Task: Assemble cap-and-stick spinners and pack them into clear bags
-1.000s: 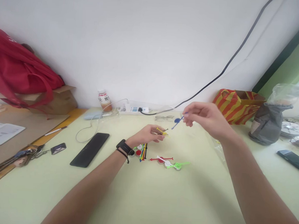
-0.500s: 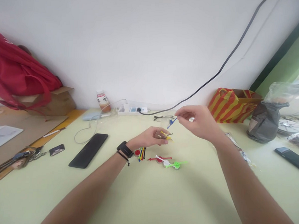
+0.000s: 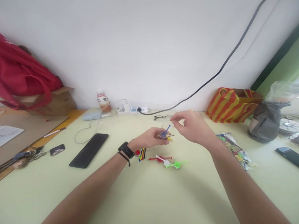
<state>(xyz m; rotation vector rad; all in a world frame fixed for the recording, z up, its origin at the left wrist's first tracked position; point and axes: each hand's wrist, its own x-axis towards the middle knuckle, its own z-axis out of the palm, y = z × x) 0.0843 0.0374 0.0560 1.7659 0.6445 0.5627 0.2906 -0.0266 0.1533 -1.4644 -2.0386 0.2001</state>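
My left hand (image 3: 151, 138) is closed around what looks like a small clear plastic bag (image 3: 172, 130), its outline faint. In or against it, a blue plastic arrow spinner (image 3: 165, 134) stands tilted, with yellow and brown pieces (image 3: 169, 138) beside it. My right hand (image 3: 190, 126) pinches at the bag's upper edge, just above and right of my left fingers. On the table in front lie a red arrow spinner (image 3: 159, 159), a white one (image 3: 166, 163) and a green one (image 3: 177, 165). A bunch of coloured arrows (image 3: 142, 154) lies near my left wrist.
A bag of mixed coloured pieces (image 3: 237, 151) lies by my right forearm. A black phone (image 3: 88, 150) and keys (image 3: 29, 156) are on the left. Behind are eyeglasses (image 3: 159, 118), a power strip (image 3: 131, 111) and a bottle (image 3: 103, 101). A striped bag (image 3: 230, 106) stands back right.
The blue arrow spinner has left my right fingertips and is now at my left hand, among the yellow and brown pieces. My right hand has shifted slightly left and down.
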